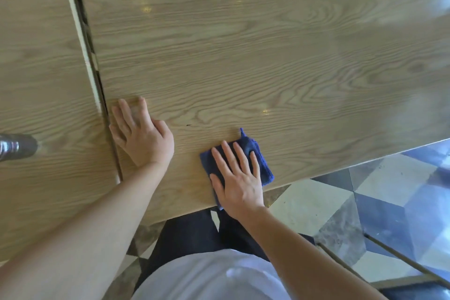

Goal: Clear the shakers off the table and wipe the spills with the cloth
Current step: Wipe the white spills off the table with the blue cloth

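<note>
A folded dark blue cloth (258, 156) lies on the light wooden table (243, 56) close to its near edge. My right hand (237, 178) presses flat on the cloth with the fingers spread, covering most of it. My left hand (140, 131) rests flat and open on the same table at its left edge, holding nothing. A small dark spot (188, 125) marks the wood between the two hands. One dark shiny shaker (14, 146) stands on the neighbouring table at the far left of the view, partly cut off.
A second wooden table (41, 68) adjoins on the left, separated by a narrow gap (97, 75). The tiled floor (341, 214) shows at the right and below. My dark trousers and white shirt fill the bottom middle. A thin metal frame (401, 260) crosses the floor at lower right.
</note>
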`<action>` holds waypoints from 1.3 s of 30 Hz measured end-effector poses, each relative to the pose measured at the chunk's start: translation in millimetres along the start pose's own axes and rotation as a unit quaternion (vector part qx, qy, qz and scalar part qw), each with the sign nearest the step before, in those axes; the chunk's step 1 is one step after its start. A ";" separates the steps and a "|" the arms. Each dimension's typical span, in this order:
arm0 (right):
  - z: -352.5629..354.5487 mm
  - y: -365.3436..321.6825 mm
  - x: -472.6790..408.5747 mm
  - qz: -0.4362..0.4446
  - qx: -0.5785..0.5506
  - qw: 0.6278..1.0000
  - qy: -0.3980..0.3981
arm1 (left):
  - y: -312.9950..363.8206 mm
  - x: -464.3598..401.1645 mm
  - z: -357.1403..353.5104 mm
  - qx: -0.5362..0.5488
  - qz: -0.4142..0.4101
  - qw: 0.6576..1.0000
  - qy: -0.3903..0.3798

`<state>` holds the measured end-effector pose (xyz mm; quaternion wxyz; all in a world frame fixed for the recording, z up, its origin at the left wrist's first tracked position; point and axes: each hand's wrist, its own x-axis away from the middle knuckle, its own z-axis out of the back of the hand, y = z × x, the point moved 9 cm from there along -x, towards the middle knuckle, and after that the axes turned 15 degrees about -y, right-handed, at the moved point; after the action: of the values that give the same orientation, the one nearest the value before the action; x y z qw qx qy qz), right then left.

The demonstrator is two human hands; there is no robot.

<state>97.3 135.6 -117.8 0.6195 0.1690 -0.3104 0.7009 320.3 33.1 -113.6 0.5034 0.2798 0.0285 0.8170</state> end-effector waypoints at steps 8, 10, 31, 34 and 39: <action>24.6 87.4 6.5 -0.119 -0.045 0.991 0.035 | 9.4 4.1 9.7 -0.033 -0.020 0.993 -0.110; 29.5 102.0 5.7 -0.125 -0.055 0.989 0.050 | 25.6 10.4 -0.6 -0.041 -0.041 0.988 -0.141; 69.0 372.0 51.7 -0.127 -0.083 0.978 0.146 | 290.3 164.0 -178.1 -0.269 -0.248 0.902 -0.230; 82.7 442.2 57.2 -0.142 -0.092 0.975 0.142 | 331.8 180.6 -205.1 -0.267 -0.246 0.902 -0.235; 97.9 523.3 61.2 -0.154 -0.083 0.976 0.130 | 397.5 211.7 -250.5 -0.265 -0.275 0.894 -0.236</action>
<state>-437.2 98.4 -124.5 0.7672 0.0699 -0.2543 0.5847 -193.3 74.1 -103.3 0.7553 0.3018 -0.2328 0.5332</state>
